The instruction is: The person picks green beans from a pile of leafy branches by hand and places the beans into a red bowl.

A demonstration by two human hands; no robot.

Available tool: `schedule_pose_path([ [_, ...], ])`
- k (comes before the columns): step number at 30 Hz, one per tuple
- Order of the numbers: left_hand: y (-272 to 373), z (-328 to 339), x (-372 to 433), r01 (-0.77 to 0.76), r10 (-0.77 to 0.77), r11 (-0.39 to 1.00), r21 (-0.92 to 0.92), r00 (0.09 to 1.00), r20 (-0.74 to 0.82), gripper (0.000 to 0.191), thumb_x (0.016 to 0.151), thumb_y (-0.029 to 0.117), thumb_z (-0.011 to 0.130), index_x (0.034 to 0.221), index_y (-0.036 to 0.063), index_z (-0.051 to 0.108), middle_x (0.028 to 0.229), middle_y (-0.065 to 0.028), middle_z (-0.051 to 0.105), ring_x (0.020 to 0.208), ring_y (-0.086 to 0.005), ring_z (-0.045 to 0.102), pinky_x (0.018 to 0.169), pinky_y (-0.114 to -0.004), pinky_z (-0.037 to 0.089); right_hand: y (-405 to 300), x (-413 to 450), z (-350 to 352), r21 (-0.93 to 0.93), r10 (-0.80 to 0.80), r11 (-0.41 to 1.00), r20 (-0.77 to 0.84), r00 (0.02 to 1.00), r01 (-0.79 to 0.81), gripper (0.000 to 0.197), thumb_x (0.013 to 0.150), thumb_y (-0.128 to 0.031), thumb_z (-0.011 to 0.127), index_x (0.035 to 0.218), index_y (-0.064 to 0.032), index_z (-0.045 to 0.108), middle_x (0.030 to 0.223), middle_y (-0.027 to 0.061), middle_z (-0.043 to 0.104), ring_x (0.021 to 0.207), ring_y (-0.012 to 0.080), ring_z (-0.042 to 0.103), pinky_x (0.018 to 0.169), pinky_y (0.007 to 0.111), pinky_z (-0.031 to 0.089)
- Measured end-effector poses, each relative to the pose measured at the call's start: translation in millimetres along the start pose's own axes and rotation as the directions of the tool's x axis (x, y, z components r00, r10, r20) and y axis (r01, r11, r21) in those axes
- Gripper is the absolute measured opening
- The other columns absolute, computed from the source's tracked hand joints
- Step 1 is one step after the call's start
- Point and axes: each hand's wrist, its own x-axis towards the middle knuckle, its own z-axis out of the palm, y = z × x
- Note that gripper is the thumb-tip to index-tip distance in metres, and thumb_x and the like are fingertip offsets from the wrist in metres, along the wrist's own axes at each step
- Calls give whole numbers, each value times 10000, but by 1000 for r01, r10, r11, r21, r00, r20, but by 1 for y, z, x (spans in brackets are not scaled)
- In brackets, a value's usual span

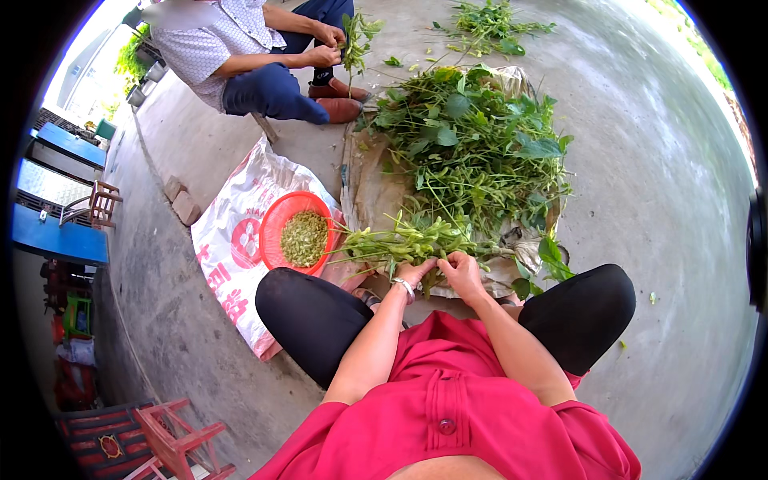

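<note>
My left hand point(415, 273), with a bracelet at the wrist, is closed around a bunch of green soybean stalks point(414, 240) with pods, whose stem ends point left. My right hand point(461, 273) pinches at the same bunch just beside it; what lies between its fingertips is too small to tell. To the left, a red plastic colander point(270, 225) holds picked green pods or beans point(305, 239). It rests on a white woven sack point(228, 264) with red print. Beyond my hands a large heap of leafy soybean plants point(474, 150) lies on beige sacking point(369, 192).
A seated co-worker point(252, 60) at the upper left holds a plant sprig point(358, 45) in both hands. More cut plants point(492, 24) lie at the top. Bricks point(185, 207) sit left of the white sack. A red wooden stool point(180, 441) stands at the lower left.
</note>
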Motion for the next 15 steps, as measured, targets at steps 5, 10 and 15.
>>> schedule_pose_path([
  [5, -17, -7, 5, 163, -112, 918, 361, 981, -159, 528, 642, 485, 571, 881, 14, 587, 867, -122, 588, 809, -204, 560, 692, -298, 416, 13, 6, 2, -73, 19, 997, -37, 999, -22, 230, 658, -197, 604, 690, 26, 554, 540, 92, 542, 478, 167, 521, 465, 300, 405],
  [10, -18, -2, -1, -163, 339, 730, 663, 930, -145, 367, 686, 372, 529, 697, 10, 588, 570, -24, 556, 473, -163, 514, 460, -314, 404, 23, 6, 2, -313, -49, 949, -14, 999, 42, 216, 641, -204, 631, 693, -9, 551, 577, 93, 546, 558, 230, 544, 513, 327, 415],
  [15, -11, 9, 2, -14, 6, 984, 180, 999, 46, 235, 710, 276, 542, 620, 60, 559, 504, 5, 485, 385, -58, 428, 328, -178, 294, 24, 1, 4, -389, -96, 912, 104, 990, 129, 232, 639, -232, 642, 706, -38, 534, 602, 104, 550, 595, 271, 543, 524, 352, 414],
])
